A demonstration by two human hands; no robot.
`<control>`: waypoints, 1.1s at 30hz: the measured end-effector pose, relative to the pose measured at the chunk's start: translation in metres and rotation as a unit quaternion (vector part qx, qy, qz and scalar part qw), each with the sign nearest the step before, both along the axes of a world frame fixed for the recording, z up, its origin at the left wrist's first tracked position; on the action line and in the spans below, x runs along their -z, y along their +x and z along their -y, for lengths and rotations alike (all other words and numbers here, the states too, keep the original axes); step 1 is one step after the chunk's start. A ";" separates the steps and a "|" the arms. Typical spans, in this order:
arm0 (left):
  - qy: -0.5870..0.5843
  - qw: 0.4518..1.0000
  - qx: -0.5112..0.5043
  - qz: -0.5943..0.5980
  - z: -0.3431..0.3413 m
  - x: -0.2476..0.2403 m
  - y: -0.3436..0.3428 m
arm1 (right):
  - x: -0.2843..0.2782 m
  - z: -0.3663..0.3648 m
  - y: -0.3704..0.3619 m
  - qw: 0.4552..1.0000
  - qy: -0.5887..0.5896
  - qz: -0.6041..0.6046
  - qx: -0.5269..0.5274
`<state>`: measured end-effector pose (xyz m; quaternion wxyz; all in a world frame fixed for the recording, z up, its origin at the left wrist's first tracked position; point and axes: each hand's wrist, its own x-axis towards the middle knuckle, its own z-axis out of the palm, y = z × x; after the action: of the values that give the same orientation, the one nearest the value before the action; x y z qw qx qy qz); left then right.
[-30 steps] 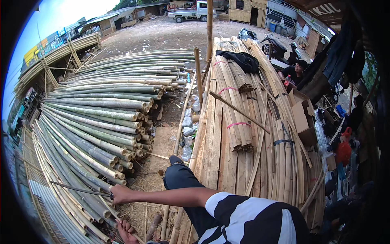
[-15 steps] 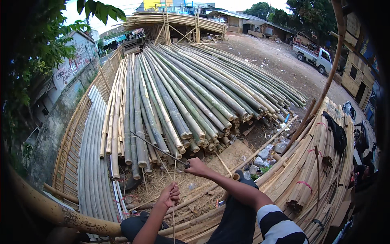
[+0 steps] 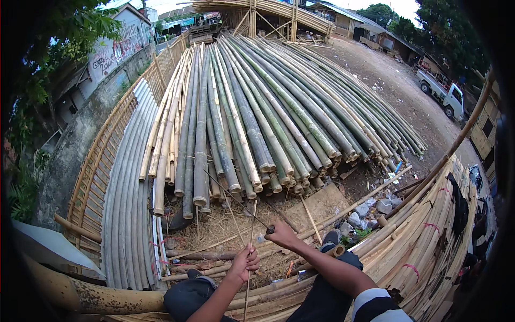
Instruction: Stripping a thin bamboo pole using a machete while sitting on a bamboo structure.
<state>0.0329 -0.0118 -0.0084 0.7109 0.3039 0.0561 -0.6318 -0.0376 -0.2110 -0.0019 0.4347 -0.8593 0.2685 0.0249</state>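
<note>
My left hand (image 3: pixel 245 263) is closed round a thin bamboo strip (image 3: pixel 253 220), which stands nearly upright in front of me and runs down between my legs. To its right and a little farther off, my right hand (image 3: pixel 282 235) grips the dark handle of a long, thin-bladed knife (image 3: pixel 261 221). The blade slants up and left, crossing the strip above my left fist; whether it touches the strip I cannot tell. Beyond both hands lie the cut ends of a big pile of green and tan bamboo poles (image 3: pixel 257 123).
Split bamboo slats (image 3: pixel 413 241) tied with pink string lie at the right, beside a leaning pole (image 3: pixel 456 145). Grey corrugated sheets (image 3: pixel 126 204) and a bamboo fence (image 3: pixel 99 182) run along the left. A thick bamboo pole (image 3: pixel 102 292) crosses low at the left. Rocks (image 3: pixel 370 212) lie right of my foot.
The view has tilted down and turned left. My right hand with the knife has come slightly lower toward my left hand, which still grips the strip.
</note>
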 end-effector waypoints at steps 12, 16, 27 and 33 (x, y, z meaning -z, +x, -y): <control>0.017 0.993 -0.036 0.111 -0.006 -0.037 -0.031 | 0.009 0.024 -0.001 0.984 -0.108 0.006 0.143; -0.005 0.999 0.011 0.030 -0.009 -0.013 -0.016 | 0.023 0.051 -0.016 0.906 0.220 0.053 0.358; 0.044 0.994 -0.054 0.087 -0.017 -0.004 -0.014 | -0.004 -0.035 0.009 0.994 -0.095 0.003 -0.048; -0.009 0.997 0.024 0.068 -0.024 -0.019 -0.025 | 0.030 0.032 -0.009 0.962 0.080 -0.047 0.258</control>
<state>0.0076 0.0123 0.0102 0.7005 0.3407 -0.0052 -0.6271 -0.0464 -0.2430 -0.0315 0.4805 -0.7213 0.4982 -0.0260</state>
